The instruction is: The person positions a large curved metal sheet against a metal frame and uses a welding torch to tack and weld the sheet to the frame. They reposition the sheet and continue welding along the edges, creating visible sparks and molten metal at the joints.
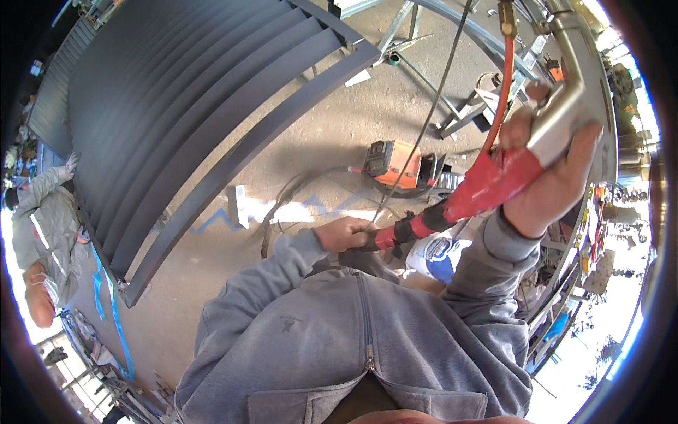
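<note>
My right hand [554, 177] is closed around the red-taped grip of a bent, silvery metal gun-like tool [558, 131], held up at the right. A thin orange hose [500, 102] with a brass fitting runs alongside the grip. From the grip, a thick hose [418, 225] wrapped in red and black tape leads down toward my waist. My left hand [345, 233] is closed around its lower end, in front of my grey jacket. The tool's far end goes out of view at the top, so its exact kind cannot be told.
A large dark slatted metal panel [233, 92] fills the upper left. Beside its left edge, a person [49, 233] has a gloved hand touching it. An orange and black machine [399, 166] stands on the floor, with cables nearby. Metal stands [459, 113] are beyond; a white-blue bucket [434, 258] is near me.
</note>
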`<control>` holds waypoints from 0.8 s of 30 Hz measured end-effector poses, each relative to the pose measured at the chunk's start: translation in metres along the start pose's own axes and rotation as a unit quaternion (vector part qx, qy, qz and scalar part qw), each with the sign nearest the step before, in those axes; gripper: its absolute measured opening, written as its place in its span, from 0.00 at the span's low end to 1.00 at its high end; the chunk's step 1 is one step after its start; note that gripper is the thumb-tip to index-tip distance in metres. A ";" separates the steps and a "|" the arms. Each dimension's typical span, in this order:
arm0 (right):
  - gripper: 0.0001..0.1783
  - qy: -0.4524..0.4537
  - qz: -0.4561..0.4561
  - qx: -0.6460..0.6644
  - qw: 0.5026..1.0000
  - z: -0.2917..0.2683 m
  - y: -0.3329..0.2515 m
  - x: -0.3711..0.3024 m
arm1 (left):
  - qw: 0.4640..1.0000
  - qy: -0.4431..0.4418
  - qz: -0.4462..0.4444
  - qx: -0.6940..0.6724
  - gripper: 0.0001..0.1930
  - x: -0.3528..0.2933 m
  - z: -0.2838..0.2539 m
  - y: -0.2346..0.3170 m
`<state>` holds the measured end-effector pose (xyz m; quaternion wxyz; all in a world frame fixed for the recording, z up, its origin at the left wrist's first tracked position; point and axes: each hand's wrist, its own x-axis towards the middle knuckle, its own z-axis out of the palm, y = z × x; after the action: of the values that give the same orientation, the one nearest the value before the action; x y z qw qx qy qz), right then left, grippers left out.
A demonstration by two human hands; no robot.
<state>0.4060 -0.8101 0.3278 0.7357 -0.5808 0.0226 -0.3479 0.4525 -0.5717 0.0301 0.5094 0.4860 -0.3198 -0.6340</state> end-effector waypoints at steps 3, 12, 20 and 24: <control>0.34 0.064 -0.004 -0.027 0.998 -0.026 -0.001 0.062 | 0.990 0.111 -0.013 0.091 0.23 -0.014 -0.016 -0.002; 0.30 -0.145 0.083 0.111 0.980 -0.144 -0.007 0.244 | 0.904 0.320 -0.142 0.244 0.24 -0.062 -0.059 -0.115; 0.33 -0.236 0.122 -0.034 0.963 -0.164 0.008 0.360 | 0.864 0.423 -0.165 0.218 0.18 -0.003 -0.082 -0.083; 0.35 -0.317 0.113 -0.152 0.929 -0.129 0.024 0.400 | 0.850 0.452 -0.165 0.213 0.18 0.028 -0.094 -0.026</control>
<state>0.6642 -1.1317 0.4133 0.6420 -0.7591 -0.0938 -0.0526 0.5318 -0.5832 -0.0320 0.3694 0.8612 -0.0967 -0.3354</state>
